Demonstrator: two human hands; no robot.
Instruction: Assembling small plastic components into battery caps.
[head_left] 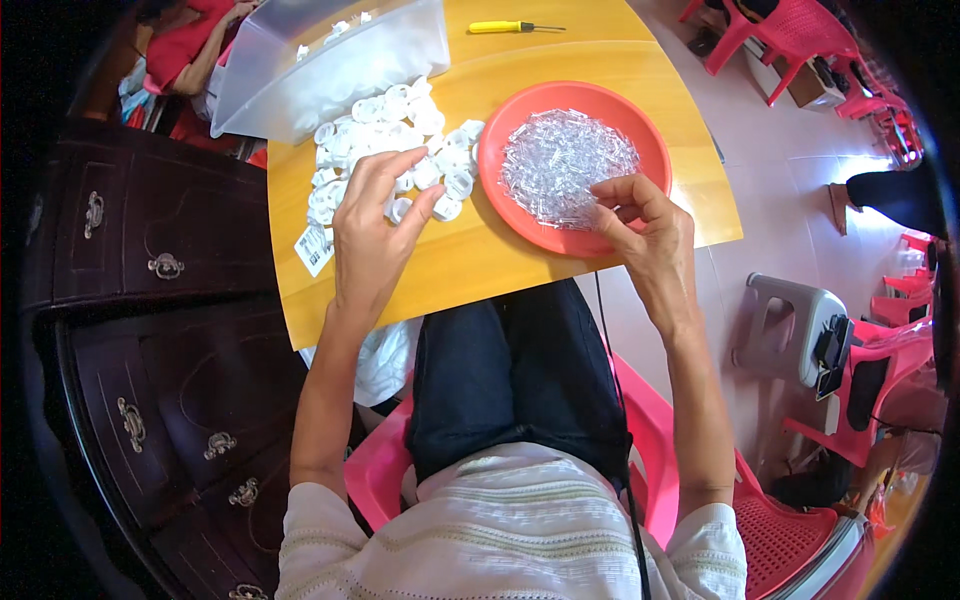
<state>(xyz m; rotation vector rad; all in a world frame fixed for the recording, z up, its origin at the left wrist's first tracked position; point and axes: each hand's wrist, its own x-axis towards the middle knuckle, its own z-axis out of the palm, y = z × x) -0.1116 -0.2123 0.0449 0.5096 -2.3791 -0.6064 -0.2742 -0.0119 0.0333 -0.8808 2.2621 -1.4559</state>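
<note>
My left hand [372, 225] hovers at the near side of a pile of white ring-shaped plastic parts [372, 135]. Its thumb and index finger are apart, with nothing visible between them. Over the right side of a round red plate [655, 150], my right hand [655, 230] has its thumb and fingers bent together in a pinch. Whatever the fingertips hold, if anything, is too small to make out. Heaped in the plate are many small, clear, stick-like plastic pieces [560, 165].
A translucent plastic bin [350, 70] stands behind the white parts, a few white pieces inside. A yellow-handled screwdriver [500, 27] lies at the table's far side. A printed white label [313, 248] is by the left edge. Dark drawers [150, 220] flank the table's left.
</note>
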